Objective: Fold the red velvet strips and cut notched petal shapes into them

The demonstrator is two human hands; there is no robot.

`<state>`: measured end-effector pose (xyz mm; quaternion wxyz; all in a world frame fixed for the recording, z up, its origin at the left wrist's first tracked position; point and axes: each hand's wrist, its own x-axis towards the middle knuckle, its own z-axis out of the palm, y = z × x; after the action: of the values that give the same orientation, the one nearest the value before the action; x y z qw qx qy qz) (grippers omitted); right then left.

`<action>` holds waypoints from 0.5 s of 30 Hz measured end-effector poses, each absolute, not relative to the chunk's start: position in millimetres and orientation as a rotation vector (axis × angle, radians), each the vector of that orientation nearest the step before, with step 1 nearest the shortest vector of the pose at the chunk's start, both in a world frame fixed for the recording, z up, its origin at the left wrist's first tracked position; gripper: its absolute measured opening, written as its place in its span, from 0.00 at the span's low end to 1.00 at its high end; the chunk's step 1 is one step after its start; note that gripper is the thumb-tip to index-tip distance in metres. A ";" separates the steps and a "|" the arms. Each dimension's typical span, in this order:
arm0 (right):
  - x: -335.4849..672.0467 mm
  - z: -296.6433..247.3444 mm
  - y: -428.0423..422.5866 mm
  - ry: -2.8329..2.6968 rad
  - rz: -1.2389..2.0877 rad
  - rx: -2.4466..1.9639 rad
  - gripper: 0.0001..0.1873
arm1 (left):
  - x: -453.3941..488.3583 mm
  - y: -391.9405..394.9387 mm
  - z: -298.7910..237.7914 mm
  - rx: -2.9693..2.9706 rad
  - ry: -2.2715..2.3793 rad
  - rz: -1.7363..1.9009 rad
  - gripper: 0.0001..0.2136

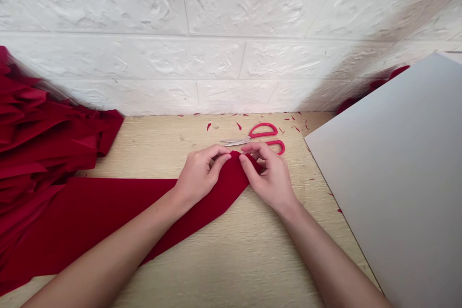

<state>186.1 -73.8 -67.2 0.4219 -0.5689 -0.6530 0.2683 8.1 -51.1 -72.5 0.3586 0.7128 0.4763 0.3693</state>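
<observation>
A wide strip of dark red fabric (108,216) runs across the wooden tabletop from the left and ends in a folded point (234,173) between my hands. My left hand (198,178) pinches that fold from the left with thumb and fingers. From the right, my right hand (269,178) pinches the same fold. Just beyond my fingers lie red-handled scissors (256,137), their closed steel blades pointing left. Neither hand touches them, and my right fingers partly hide one handle loop.
A heap of pleated red fabric (36,130) lies at the left against a white brick-textured wall (231,67). A large grey board (390,183) covers the right side of the light wooden table (238,260). Small red scraps (238,126) are scattered near the wall.
</observation>
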 end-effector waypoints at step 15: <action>199.2 -69.1 -68.1 -1.701 0.827 -1.384 0.10 | 5.0 -55.9 -73.4 2.293 1.139 1.003 0.07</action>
<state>199.2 -68.1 -69.1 0.3885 -0.5441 -0.6689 0.3250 5.0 -55.9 -73.4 0.1947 0.8179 0.4061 0.3580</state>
